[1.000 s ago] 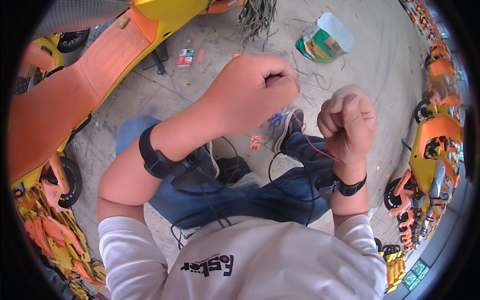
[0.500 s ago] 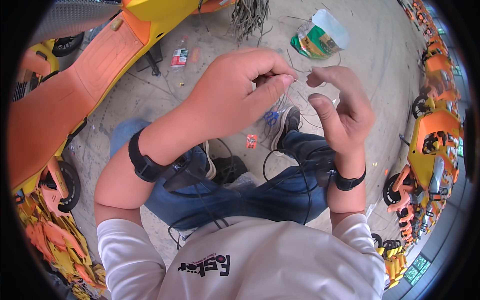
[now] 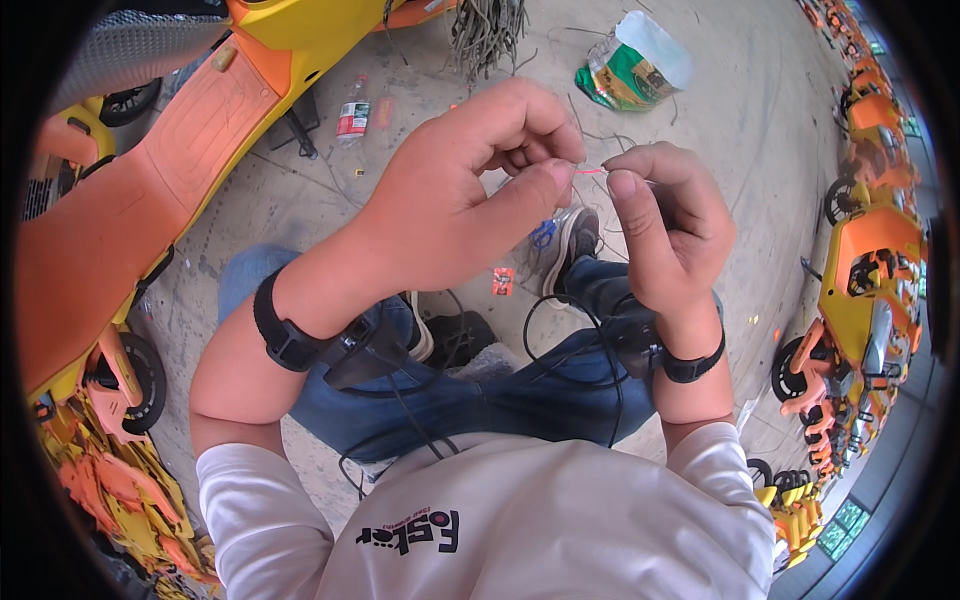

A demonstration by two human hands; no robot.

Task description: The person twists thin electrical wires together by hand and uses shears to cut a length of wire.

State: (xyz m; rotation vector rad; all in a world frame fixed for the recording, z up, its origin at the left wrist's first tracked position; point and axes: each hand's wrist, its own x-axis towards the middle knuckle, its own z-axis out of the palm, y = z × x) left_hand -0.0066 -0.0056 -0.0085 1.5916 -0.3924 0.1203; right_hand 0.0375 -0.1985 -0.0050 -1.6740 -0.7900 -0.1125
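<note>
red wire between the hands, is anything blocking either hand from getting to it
Nothing visible does. The red wire runs across the small gap from the fingertips of the left hand to those of the right hand. The green bag sits on the floor, clear of both.

A clear bottle (image 3: 353, 120) on the grey floor (image 3: 745, 125), near an orange-and-yellow vehicle (image 3: 185, 150) — and, farther right, a green bag (image 3: 618, 78).
</note>
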